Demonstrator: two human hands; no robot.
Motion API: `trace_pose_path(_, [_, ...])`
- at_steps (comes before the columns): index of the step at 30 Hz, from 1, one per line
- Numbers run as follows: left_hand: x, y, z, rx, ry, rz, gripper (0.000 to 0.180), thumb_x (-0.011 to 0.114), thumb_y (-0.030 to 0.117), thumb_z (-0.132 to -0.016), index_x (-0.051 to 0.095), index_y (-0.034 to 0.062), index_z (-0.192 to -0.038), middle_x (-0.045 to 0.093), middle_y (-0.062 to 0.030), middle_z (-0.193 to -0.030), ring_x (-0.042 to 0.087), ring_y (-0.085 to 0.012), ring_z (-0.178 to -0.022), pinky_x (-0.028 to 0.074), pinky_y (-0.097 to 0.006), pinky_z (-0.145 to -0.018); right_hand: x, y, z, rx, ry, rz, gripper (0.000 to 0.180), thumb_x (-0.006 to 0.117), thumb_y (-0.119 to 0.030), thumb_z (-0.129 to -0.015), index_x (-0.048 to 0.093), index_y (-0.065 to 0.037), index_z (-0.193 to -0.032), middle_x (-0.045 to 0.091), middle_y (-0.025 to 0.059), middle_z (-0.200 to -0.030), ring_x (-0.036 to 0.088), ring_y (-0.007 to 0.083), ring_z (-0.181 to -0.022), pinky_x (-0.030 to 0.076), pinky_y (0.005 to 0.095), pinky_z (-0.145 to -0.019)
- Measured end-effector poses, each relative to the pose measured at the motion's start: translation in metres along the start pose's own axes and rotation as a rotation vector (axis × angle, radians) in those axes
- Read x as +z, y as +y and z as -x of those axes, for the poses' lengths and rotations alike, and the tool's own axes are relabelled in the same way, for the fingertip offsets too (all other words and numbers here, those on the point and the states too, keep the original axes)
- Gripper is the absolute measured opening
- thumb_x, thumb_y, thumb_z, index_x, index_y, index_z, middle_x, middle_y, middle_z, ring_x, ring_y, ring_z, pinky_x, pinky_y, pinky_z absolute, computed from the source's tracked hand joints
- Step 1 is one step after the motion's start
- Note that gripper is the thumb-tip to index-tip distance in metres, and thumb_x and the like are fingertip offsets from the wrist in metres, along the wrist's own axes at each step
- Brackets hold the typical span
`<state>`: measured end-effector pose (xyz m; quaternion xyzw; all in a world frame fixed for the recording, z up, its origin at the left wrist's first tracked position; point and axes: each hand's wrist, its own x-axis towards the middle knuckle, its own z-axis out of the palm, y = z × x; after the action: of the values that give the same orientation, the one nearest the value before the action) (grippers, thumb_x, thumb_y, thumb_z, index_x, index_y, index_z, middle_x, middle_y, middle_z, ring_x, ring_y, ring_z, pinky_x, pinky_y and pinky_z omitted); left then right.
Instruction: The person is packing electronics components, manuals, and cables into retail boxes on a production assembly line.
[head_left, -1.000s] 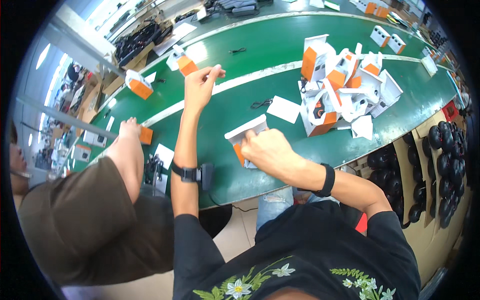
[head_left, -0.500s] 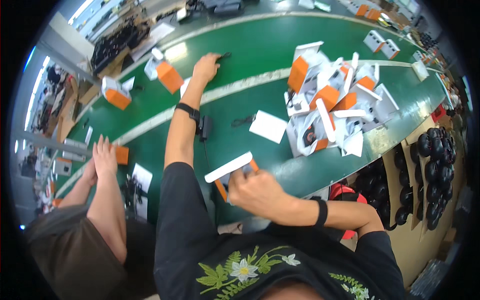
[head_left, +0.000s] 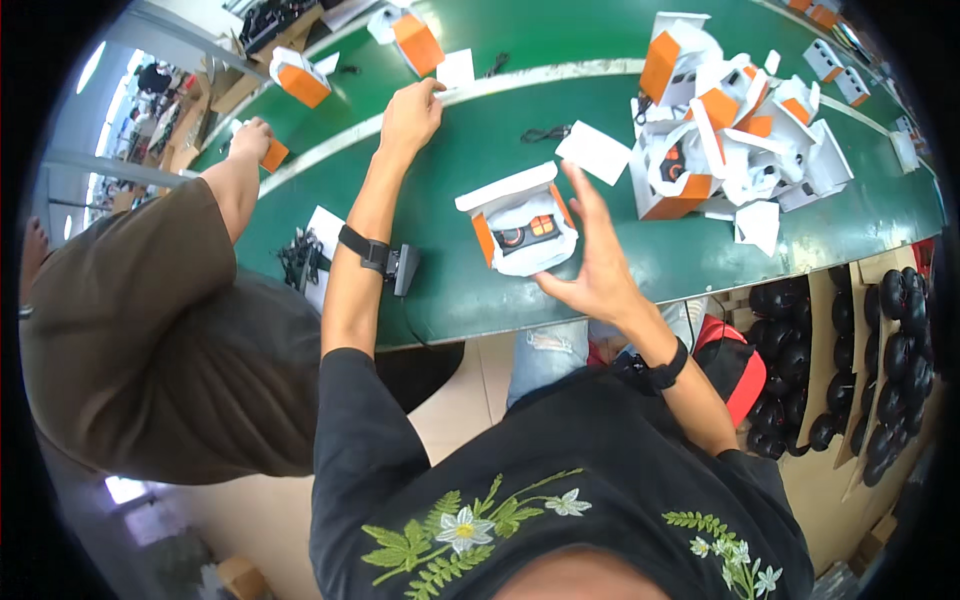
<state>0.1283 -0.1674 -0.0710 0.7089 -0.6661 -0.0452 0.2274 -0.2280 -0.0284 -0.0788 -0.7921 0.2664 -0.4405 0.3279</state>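
In front of me on the green table stands an orange-and-white box [head_left: 482, 237], lid tilted up. White wrapping inside surrounds a black item [head_left: 537, 231] with orange parts; its kind is unclear. My right hand [head_left: 600, 252] is at the box's right side, thumb and fingers spread apart, holding nothing. My left hand [head_left: 410, 120] reaches forward to the pale strip, fingers curled, fingertips by the corner of a white card [head_left: 456, 68]. What lies under those fingers, if anything, is hidden. A black cable [head_left: 498, 65] lies just right of that card.
A pile of opened boxes [head_left: 735, 130] stands at right, with a white card [head_left: 594, 153] and black cable [head_left: 545, 133] beside it. Beyond the strip are open boxes [head_left: 416, 42]. At left, a co-worker's hand [head_left: 252, 140] is by an orange box. Black cables [head_left: 300, 258] lie nearby.
My right hand has let go of the box and opened beside it. My left hand has drawn back toward me, away from the cable. The view has shifted, and the co-worker's arm has reached forward.
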Motion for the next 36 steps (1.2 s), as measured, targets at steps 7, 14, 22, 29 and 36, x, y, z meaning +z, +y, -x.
trace_pose_path(7, [0.053, -0.016, -0.110, 0.691, -0.112, -0.443, 0.079, 0.061, -0.007, -0.093, 0.065, 0.0395, -0.155, 0.057, -0.0056, -0.166, 0.062, -0.0334, -0.141, 0.058, -0.045, -0.114, 0.015, 0.016, 0.009, 0.239, -0.034, -0.165, 0.110, 0.098, -0.014, -0.075, 0.043, -0.005, -0.169, 0.056, 0.0254, -0.163, 0.056, 0.0407, -0.152, 0.047, 0.0462, -0.124])
trace_pose_path(14, [0.066, 0.018, -0.195, 0.967, -0.288, -0.598, 0.023, 0.073, 0.017, -0.096, 0.085, 0.0138, -0.115, 0.065, -0.0080, -0.158, 0.064, -0.0278, -0.138, 0.062, -0.040, -0.104, -0.007, 0.003, 0.018, 0.334, -0.008, -0.157, 0.111, 0.092, -0.009, -0.084, 0.030, -0.005, -0.176, 0.058, 0.0267, -0.159, 0.060, 0.0412, -0.147, 0.048, 0.0428, -0.120])
trace_pose_path(22, [-0.025, 0.076, -0.051, 0.379, 0.336, 0.246, 0.014, 0.079, 0.016, -0.100, 0.085, 0.0043, -0.104, 0.081, -0.0069, -0.091, 0.077, -0.0242, -0.086, 0.059, -0.036, -0.071, 0.012, 0.028, 0.040, -0.032, 0.157, -0.021, 0.102, 0.088, 0.005, -0.078, 0.044, -0.017, -0.168, 0.044, 0.0260, -0.170, 0.062, 0.0489, -0.141, 0.057, 0.0506, -0.113])
trace_pose_path(29, [-0.087, 0.189, 0.241, 0.656, 0.374, -0.005, 0.013, 0.090, 0.010, -0.081, 0.084, 0.0109, -0.093, 0.079, 0.0010, -0.086, 0.067, -0.0210, -0.075, 0.055, -0.032, -0.068, 0.014, 0.020, 0.034, -0.046, 0.150, -0.040, 0.102, 0.083, 0.009, -0.078, 0.046, -0.018, -0.169, 0.053, 0.0250, -0.160, 0.065, 0.0472, -0.136, 0.058, 0.0478, -0.109])
trace_pose_path(36, [-0.062, 0.188, 0.231, 0.603, 0.308, -0.319, 0.026, 0.087, 0.018, -0.087, 0.085, 0.0167, -0.113, 0.076, 0.0072, -0.094, 0.066, -0.0192, -0.093, 0.043, -0.038, -0.082, 0.010, 0.014, 0.032, -0.040, 0.175, -0.079, 0.096, 0.085, 0.006, -0.082, 0.049, -0.016, -0.168, 0.055, 0.0213, -0.159, 0.065, 0.0464, -0.133, 0.059, 0.0471, -0.104])
